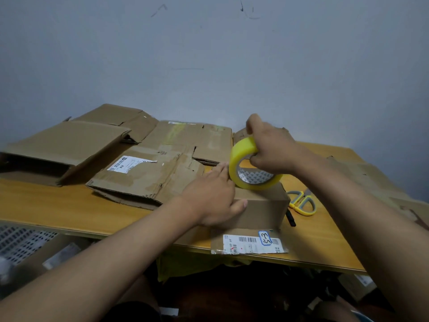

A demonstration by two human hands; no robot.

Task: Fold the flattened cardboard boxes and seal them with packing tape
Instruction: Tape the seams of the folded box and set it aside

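The folded cardboard box is standing near the front edge of the table, with the left hand lying on its top, fingers straight and released and the thumb over its near face. The right hand is clenching its grip round the yellow tape roll, which is touching the box's top. Flattened boxes are lying behind to the left, and yellow-handled scissors are lying just beside the box on its right.
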